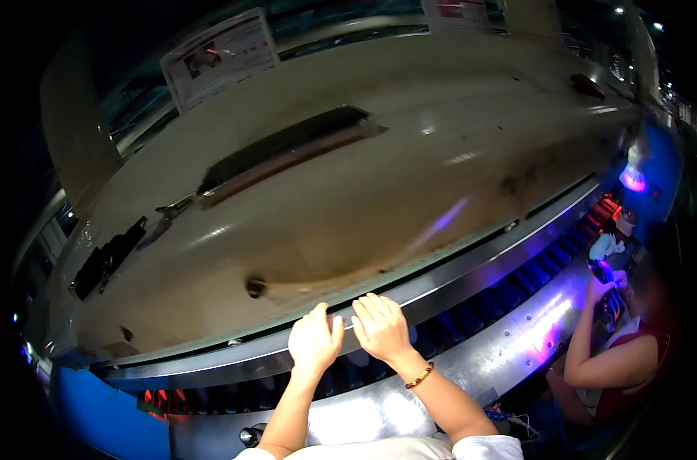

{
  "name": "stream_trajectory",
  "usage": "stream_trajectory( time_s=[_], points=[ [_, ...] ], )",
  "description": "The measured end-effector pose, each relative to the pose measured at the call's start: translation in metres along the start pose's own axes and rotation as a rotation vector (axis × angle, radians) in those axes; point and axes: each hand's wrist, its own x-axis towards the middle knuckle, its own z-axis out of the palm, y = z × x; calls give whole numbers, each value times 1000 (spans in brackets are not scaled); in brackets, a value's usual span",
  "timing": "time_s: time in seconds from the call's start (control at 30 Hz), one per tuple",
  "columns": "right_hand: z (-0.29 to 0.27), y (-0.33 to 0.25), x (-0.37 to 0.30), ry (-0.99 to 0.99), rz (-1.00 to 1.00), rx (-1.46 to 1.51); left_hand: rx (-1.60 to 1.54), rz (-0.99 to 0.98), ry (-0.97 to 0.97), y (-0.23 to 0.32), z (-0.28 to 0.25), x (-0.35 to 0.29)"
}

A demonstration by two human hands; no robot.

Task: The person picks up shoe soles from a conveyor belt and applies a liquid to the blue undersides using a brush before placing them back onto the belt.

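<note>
My left hand (315, 339) rests at the front metal rail (260, 369) with its fingers laid over it and the thumb apart, holding nothing I can see. Close beside it, my right hand (382, 328) lies over the same rail, fingers stretched toward the upper left. A beaded bracelet (420, 376) circles my right wrist. Behind the rail rises a large, worn beige cover (348, 222) with stains. Below the rail and partly behind my forearms runs a row of dark objects (471, 313), too dim to name.
A long dark strip (287, 149) lies on the cover, with black pieces (111, 257) left of it. Nearest me runs a shiny metal ledge (471, 360). A co-worker (617, 356) sits at the right, handling something dark under purple light. Orange glow (162, 400) shows at the left end.
</note>
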Motion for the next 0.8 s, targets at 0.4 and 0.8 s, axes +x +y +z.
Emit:
stream_trajectory(
  time_s=[0.4,0.8],
  points=[
    [-15,-13,3,-79,25,-20,-6,55,202,-2,-3,-6],
    [29,13,-10,260,-280,-173,45,69,405,-14,26,-13]
  ],
)
